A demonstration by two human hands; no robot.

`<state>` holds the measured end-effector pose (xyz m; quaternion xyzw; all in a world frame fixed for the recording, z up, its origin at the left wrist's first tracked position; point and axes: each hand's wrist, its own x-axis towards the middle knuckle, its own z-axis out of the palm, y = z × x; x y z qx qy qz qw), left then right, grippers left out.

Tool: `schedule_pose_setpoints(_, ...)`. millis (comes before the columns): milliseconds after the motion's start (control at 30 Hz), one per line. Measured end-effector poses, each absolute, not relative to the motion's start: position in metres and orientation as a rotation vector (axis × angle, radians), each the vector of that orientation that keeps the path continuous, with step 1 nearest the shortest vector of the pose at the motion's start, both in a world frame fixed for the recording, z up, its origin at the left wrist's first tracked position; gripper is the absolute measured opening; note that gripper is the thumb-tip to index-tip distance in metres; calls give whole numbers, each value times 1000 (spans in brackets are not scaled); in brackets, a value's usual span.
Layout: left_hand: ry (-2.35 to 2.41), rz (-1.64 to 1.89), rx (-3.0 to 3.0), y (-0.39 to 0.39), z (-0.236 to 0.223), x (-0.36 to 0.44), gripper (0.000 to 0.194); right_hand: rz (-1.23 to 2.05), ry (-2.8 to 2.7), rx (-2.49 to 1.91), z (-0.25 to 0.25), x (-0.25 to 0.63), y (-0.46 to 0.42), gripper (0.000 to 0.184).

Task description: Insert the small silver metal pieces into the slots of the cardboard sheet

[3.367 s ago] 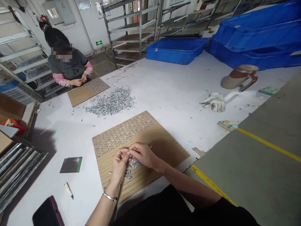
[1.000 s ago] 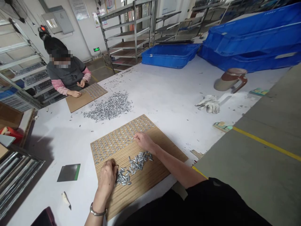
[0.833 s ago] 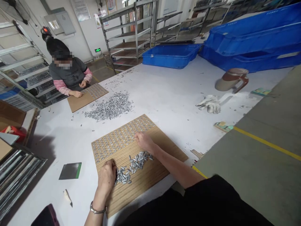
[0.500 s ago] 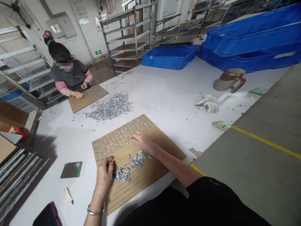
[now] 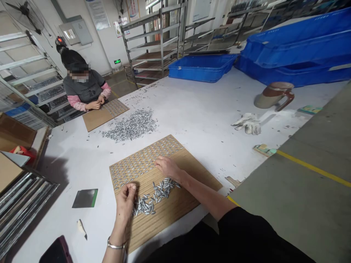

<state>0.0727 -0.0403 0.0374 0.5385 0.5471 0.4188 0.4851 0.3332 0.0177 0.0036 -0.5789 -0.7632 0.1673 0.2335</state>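
Observation:
A brown ridged board [image 5: 148, 233] lies on the white table in front of me. Small silver leaf-shaped pieces [image 5: 145, 157] form close rows over its far part, and a loose heap of the same pieces [image 5: 164, 189] rests nearer me. My left hand [image 5: 126, 201] is over the board's left side, beside the heap, thumb and fingers pinched together. Bent over the nearest row, my right hand [image 5: 168, 168] has its fingertips closed and low at the board. Whatever either pinch holds is hidden or too small to make out.
Across the table a co-worker [image 5: 86, 87] handles another board [image 5: 95, 120] near a large pile of silver pieces [image 5: 130, 126]. Blue crates [image 5: 201, 69], a mug [image 5: 274, 95] and gloves [image 5: 246, 123] stand or lie rightward. A phone [image 5: 56, 252] and dark plate [image 5: 84, 198] are at left.
My left hand has lifted slightly and turned, its pinched fingertips now showing more. My right hand stays by the same row. The co-worker's hands have come closer together. The whole view has shifted slightly.

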Motion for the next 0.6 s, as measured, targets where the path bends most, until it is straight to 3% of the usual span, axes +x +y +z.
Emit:
schedule_pose_setpoints(167, 1159, 1074, 892, -42, 37, 89, 41, 620, -1830, -1463, 23, 327, -8, 15)
schedule_pose_setpoints(367, 969, 1003, 628, -50, 45, 131, 38, 1160, -1277, -1184, 30, 295, -61, 17)
schedule_pose_setpoints(600, 897, 941, 750, -65, 42, 169, 35, 1150, -895, -1209, 14, 281, -80, 25)
